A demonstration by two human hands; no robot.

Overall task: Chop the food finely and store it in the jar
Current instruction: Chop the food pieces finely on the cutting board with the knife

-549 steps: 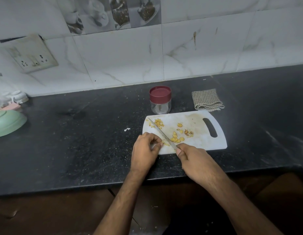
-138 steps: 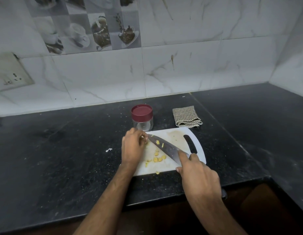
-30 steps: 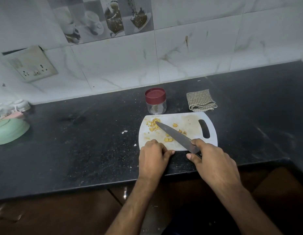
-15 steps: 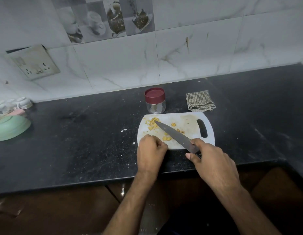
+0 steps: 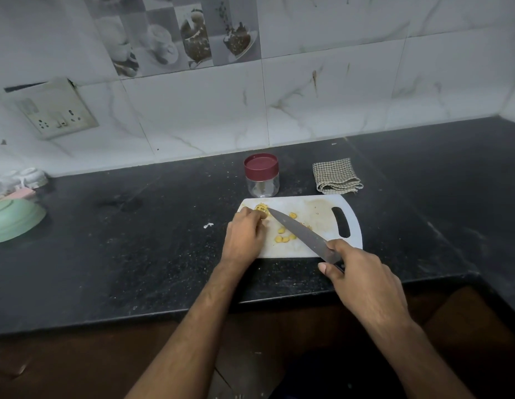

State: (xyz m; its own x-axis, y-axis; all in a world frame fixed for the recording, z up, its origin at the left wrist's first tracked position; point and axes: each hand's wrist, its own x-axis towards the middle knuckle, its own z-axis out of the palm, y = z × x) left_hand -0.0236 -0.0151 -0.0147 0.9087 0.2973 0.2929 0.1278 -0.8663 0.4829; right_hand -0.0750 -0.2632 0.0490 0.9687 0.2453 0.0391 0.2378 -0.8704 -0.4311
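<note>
The yellow food pieces [image 5: 282, 239] are lying on the one white cutting board [image 5: 316, 210], which is sitting on the black counter [image 5: 135, 254] near its front edge. Three or four loose pieces are showing in a small cluster by the blade, one more [image 5: 292, 215] is lying apart beyond the blade, and a finer chopped heap [image 5: 262, 209] is sitting at the board's far left corner; an exact count is not possible, since the bits are small and some are hidden by the blade and the left hand.

One knife [image 5: 296, 230] is lying slanted across the board, its tip reaching the heap. The right hand [image 5: 362, 280] is gripping its handle with fingers curled round it, so the handle is almost wholly hidden. The left hand [image 5: 244, 237] is resting on the board's left end with its fingers curled down at the heap; whether it is pinching a piece cannot be told, as the fingertips are hidden.

One clear jar [image 5: 261, 175] with a dark red lid on is standing just behind the board, apart from it. One folded checked cloth [image 5: 336, 176] is lying to the jar's right, behind the board's handle slot.

A single white scrap [image 5: 208, 225] is lying on the counter left of the board. At the far left one green bowl [image 5: 11, 220], cut off by the frame edge, is sitting overturned, with a few blurred pale items [image 5: 20, 180] behind it, too indistinct to count. One switch and socket plate [image 5: 53, 110] is hanging tilted on the tiled wall [image 5: 336, 96].
</note>
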